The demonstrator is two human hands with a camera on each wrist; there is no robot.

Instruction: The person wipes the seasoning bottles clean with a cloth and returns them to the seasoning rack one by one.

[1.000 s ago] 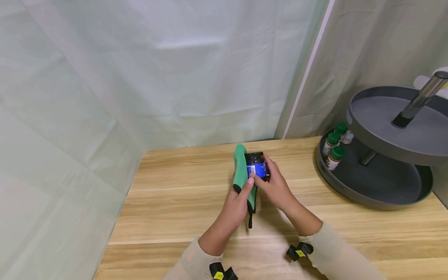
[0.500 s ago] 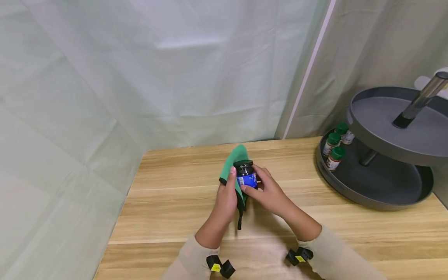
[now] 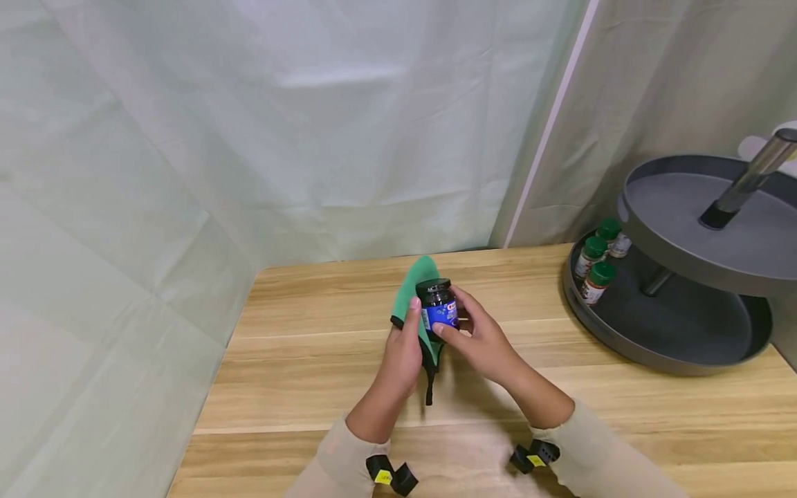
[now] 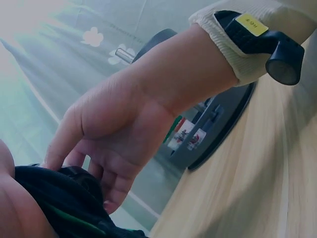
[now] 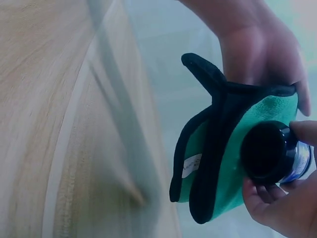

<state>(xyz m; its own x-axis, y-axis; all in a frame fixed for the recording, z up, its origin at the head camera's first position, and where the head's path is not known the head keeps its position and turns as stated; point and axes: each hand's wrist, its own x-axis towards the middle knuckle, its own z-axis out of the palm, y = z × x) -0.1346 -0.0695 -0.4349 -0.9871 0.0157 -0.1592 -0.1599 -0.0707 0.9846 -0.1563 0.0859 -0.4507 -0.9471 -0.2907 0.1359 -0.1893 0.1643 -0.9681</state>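
A dark jar with a black lid and blue label is pinched between the thumb and fingers of my right hand, above the table. My left hand holds a green cloth with black edging against the jar's left side. Its thumb lies on the front of the cloth, while its other fingers are hidden by the cloth. In the right wrist view, the jar's round dark end rests close against the green fabric. The left wrist view shows the cloth's black edge below my right hand.
A grey two-tier round rack stands on the right of the wooden table. Several green-capped spice bottles sit on its lower tier, at the left rim. Pale curtains hang behind the table and on its left.
Both hands, with the jar and cloth, have moved slightly left and the cloth has tilted. The jar has turned in my right hand, so red and white lettering now shows on its label.
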